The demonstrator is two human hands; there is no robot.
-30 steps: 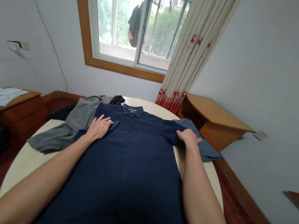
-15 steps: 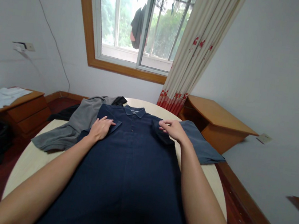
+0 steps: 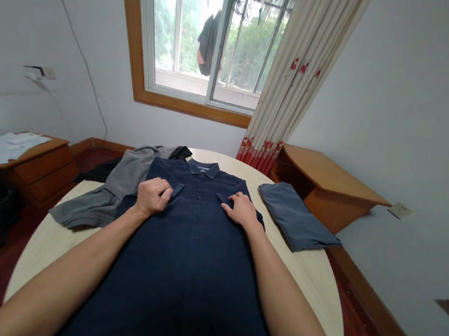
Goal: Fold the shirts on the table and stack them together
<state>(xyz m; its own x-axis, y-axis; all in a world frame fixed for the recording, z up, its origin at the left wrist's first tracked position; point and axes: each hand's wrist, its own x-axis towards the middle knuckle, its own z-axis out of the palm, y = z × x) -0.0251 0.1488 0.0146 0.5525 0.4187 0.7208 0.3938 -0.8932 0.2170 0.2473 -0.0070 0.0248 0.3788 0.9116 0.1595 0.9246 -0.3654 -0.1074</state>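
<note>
A dark navy short-sleeved shirt [image 3: 194,241] lies front up on the round table, its collar at the far end and its lower part running toward me. Both sleeves are turned inward over the chest. At the folded sleeve on the left side, my left hand [image 3: 153,196] is closed, fingers curled against the shirt's cloth and the thumb toward the middle. My right hand [image 3: 242,210] rests on the other folded sleeve, palm down with its fingers apart. The fingertips touch the fabric near the sleeve's cuff.
A grey garment [image 3: 124,177] lies in loose folds at the left of the round table [image 3: 308,289]. A folded blue-grey garment [image 3: 296,216] is at the right. Beyond stand a wooden desk [image 3: 331,174], a curtain [image 3: 302,79] and a low cabinet [image 3: 51,167] with papers.
My right hand has come inward and down, and the right sleeve, raised before, now lies flat on the chest. My left hand has gone from spread fingers to curled.
</note>
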